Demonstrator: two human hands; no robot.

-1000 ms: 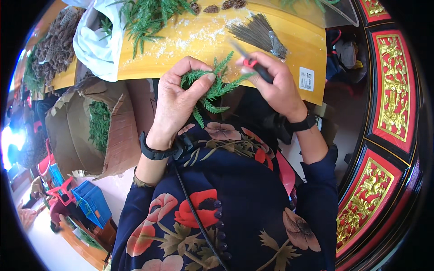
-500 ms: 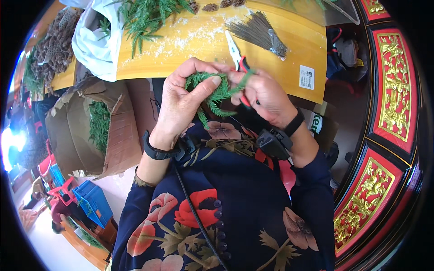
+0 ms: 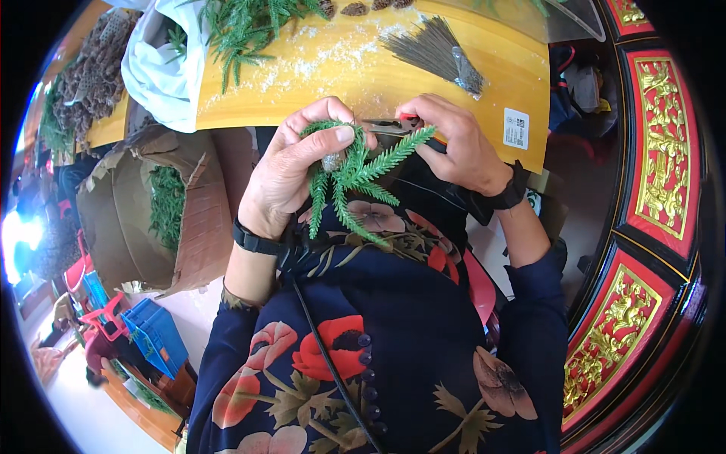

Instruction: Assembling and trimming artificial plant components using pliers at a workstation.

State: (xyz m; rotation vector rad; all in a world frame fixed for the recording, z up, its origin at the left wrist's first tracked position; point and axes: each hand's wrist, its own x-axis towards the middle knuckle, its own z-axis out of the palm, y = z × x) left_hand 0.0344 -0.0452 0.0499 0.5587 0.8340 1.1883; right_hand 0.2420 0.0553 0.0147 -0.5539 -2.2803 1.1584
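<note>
Green fir sprig (image 3: 354, 175) is held above the person's lap, just short of the yellow table (image 3: 363, 79) edge. Left hand (image 3: 291, 170) is closed on it, thumb pressing the stem where the branchlets meet. Right hand (image 3: 454, 140) is wrapped around red-handled pliers (image 3: 389, 125), their tip touching the sprig's top. Bundle of thin wires (image 3: 439, 49) lies on the table beyond; cardboard box (image 3: 151, 212) of greenery stands at the person's left.
</note>
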